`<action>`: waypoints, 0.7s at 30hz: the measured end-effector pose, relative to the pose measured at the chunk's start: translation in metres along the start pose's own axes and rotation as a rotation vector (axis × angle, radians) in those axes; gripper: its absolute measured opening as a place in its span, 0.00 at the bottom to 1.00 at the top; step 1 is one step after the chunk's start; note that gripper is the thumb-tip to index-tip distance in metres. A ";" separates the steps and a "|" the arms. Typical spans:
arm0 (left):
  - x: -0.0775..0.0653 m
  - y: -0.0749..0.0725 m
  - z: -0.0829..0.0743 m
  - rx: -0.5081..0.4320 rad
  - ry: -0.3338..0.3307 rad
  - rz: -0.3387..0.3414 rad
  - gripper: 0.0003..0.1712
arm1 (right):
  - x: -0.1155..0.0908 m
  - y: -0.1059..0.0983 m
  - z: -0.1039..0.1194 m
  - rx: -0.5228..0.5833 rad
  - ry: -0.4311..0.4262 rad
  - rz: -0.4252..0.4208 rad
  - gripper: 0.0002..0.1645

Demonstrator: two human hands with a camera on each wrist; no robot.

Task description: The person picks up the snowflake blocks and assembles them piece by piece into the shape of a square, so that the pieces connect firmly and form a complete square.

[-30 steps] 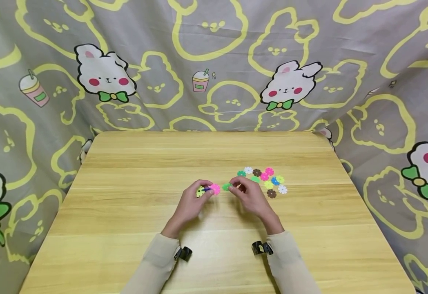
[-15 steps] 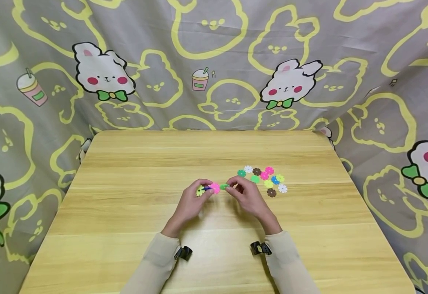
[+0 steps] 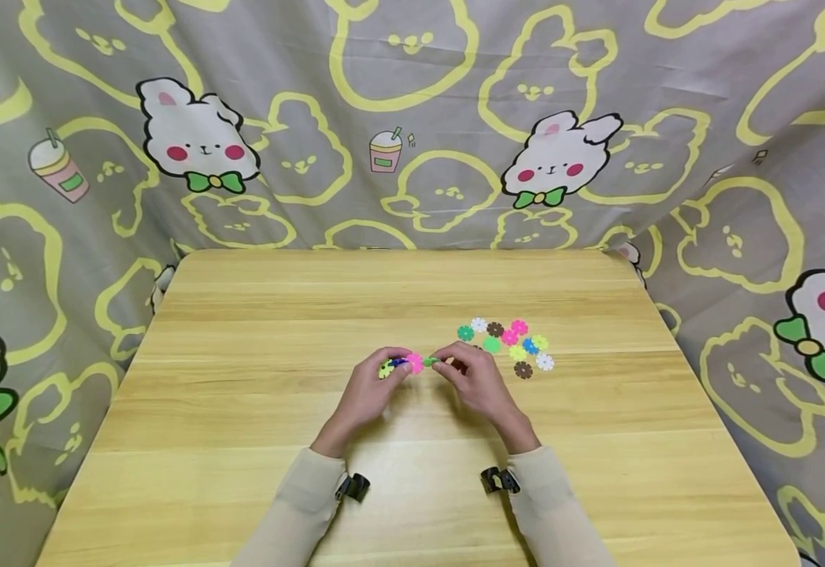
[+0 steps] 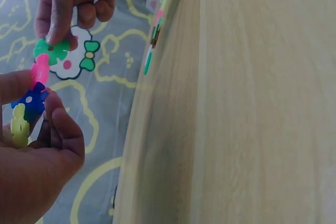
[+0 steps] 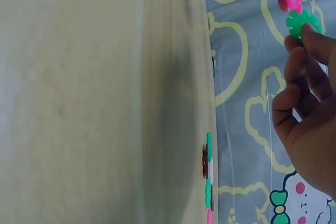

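In the head view, my left hand (image 3: pixel 370 387) holds a short joined row of notched plastic snowflake discs over the table. The left wrist view shows its yellow disc (image 4: pixel 20 128), blue disc (image 4: pixel 32 101) and pink disc (image 4: pixel 40 71), set at angles to one another. Between thumb and fingers, my right hand (image 3: pixel 478 381) pinches a green snowflake disc (image 5: pixel 301 23). This green disc meets the edge of the pink one; how deep their slots engage I cannot tell. Fingers hide part of the blue and green discs.
Several loose snowflake discs lie beyond my right hand, among them a brown disc (image 3: pixel 523 370), a white disc (image 3: pixel 545 362) and a teal disc (image 3: pixel 465 333). The wooden table (image 3: pixel 242 472) ends at a patterned curtain (image 3: pixel 299 71) behind and on both sides.
My right hand has moved left with the green disc, closing the gap to the pink disc. The green disc now looks more edge-on. My left hand stays nearly still.
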State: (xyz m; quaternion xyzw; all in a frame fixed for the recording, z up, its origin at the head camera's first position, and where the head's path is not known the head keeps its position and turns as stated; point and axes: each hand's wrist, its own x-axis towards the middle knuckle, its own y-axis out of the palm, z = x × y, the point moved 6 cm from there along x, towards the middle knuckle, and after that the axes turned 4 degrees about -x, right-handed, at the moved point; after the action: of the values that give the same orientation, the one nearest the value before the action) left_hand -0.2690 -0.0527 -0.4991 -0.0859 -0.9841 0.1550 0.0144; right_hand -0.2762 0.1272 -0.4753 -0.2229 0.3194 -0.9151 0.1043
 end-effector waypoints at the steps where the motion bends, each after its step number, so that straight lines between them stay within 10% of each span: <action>1: 0.000 0.000 0.000 -0.003 0.006 0.002 0.16 | 0.000 0.000 0.000 0.003 -0.008 -0.011 0.05; 21: 0.001 0.004 0.001 -0.037 0.004 0.019 0.13 | -0.002 0.003 0.002 0.028 -0.044 -0.158 0.04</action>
State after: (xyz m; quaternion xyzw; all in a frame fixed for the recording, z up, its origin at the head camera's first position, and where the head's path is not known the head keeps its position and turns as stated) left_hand -0.2694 -0.0493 -0.5015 -0.0959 -0.9859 0.1368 0.0132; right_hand -0.2734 0.1240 -0.4764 -0.2661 0.2858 -0.9197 0.0418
